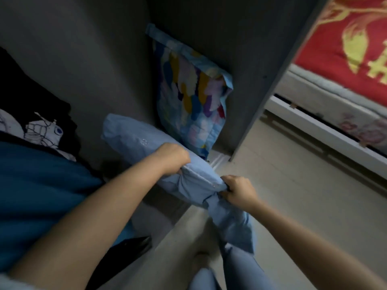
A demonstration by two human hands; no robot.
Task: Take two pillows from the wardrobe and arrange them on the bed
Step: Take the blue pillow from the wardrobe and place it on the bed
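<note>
Both hands grip the light blue pillow (146,143) at the wardrobe (247,84) mouth: left hand (173,159) clenched on its edge, right hand (238,190) bunching its corner. A patterned pillow (192,97) (multicoloured) leans inside, just behind it.

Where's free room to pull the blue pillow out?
Bare floor between wardrobe panel and bed. Crowded: patterned pillow behind the blue pillow, dark clothes left. Left hand and right hand grip it.
</note>
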